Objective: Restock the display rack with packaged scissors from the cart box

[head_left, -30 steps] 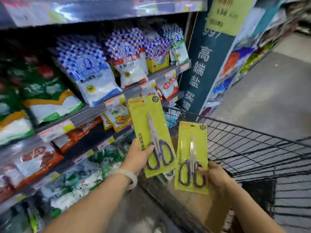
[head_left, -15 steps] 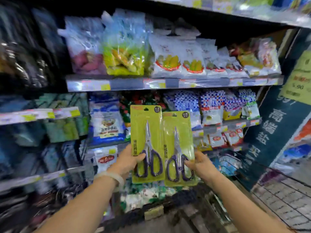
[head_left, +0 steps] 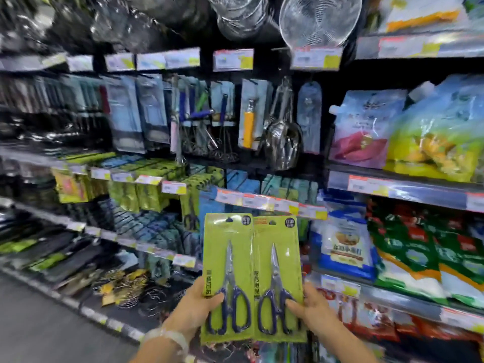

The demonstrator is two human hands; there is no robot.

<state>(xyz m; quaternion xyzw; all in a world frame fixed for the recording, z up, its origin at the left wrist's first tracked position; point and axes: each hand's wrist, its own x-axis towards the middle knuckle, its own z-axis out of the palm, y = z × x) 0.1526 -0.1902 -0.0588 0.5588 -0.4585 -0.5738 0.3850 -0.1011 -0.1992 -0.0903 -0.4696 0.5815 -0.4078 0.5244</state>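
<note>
Just behind, display rack (head_left: 199, 163) of hanging utensils (head_left: 281, 142), snack bags (head_left: 432, 142) rightward

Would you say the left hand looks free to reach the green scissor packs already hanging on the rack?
Probably not yet: the left hand already holds a scissors pack, though nothing blocks the way to the hanging green packs.

Two bare forearms entered from bottom edge, no sleeves visible on either. Left hand (head_left: 193, 309) and right hand (head_left: 313, 310) were ungloved, no rings discernible. Left wrist wore pale, whitish band (head_left: 170, 339), smooth and fairly wide, wrapped snugly; possibly bracelet or watch strap, blur prevented telling which. No face or clasp showed on band. Right wrist carried nothing. Fingernails looked short and unpainted, though motion blur softened detail.
</note>
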